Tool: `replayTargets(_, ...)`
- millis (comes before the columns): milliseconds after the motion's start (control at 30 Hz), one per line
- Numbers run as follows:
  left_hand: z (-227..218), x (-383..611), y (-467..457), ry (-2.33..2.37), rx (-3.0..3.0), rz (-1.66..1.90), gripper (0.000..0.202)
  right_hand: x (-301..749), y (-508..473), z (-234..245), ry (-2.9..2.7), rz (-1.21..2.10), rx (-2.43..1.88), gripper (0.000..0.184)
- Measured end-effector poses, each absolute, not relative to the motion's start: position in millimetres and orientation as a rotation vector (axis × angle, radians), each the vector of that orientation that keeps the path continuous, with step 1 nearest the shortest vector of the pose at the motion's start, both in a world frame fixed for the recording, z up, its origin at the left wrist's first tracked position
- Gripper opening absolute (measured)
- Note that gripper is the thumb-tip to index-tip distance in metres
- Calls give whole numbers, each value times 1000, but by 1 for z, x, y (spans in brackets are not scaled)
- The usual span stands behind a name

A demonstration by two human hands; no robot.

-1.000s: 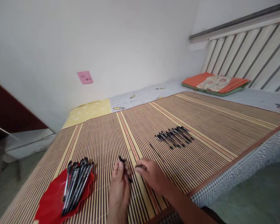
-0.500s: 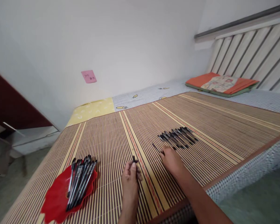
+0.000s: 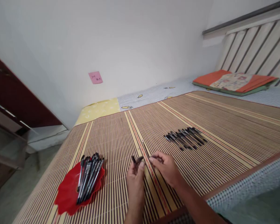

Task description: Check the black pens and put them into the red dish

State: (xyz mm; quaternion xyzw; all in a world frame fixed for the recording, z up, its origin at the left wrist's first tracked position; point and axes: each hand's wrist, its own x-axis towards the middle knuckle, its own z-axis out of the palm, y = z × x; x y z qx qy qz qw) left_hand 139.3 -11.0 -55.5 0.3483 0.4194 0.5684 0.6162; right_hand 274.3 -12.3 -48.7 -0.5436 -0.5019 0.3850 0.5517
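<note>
My left hand (image 3: 135,177) is closed round a dark pen barrel (image 3: 135,160) whose end sticks up past my fingertips. Just to its right, my right hand (image 3: 166,167) pinches a thin pen refill (image 3: 146,150) that slants up and left toward the barrel. Both hands hover low over a striped bamboo mat (image 3: 121,133) on a bed. A row of several black pens (image 3: 185,137) lies on the mat beyond my right hand. To the left, a red dish (image 3: 68,196) holds a bundle of several black pens (image 3: 90,177).
A folded orange and patterned cushion (image 3: 234,81) lies at the far right by a slatted headboard (image 3: 254,46). A white wall with a pink note (image 3: 95,77) runs behind the bed. Dark red furniture (image 3: 11,96) stands at the left, and the bed's edge (image 3: 247,183) drops off at the right.
My right hand reached out to the refill lying near the pen row, picked it up, and came back beside my left hand. The view has shifted a little leftward.
</note>
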Motion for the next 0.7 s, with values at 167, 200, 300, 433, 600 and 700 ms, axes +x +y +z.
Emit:
replayTargets(167, -60, 129, -8, 966, 799, 1341, 35, 246, -19, -52, -1139, 1048, -1187, 19)
replayTargets(200, -61, 128, -7, 963, 784, 1357, 34, 242, -20, -52, -1144, 1032, -1191, 19)
replayTargets(300, -62, 127, -6, 942, 711, 1380, 34, 236, -21, -52, -1180, 962, -1213, 18)
replayTargets(433, -59, 125, -4, 963, 709, 1364, 34, 245, -19, -46, -1274, 949, -1223, 18)
replayTargets(600, -50, 124, -7, 1055, 884, 1290, 33, 269, -15, -33, -1072, 988, -1144, 29)
replayTargets(700, -50, 128, -11, 1037, 970, 1249, 30, 278, -12, -27, -997, 1012, -1080, 32)
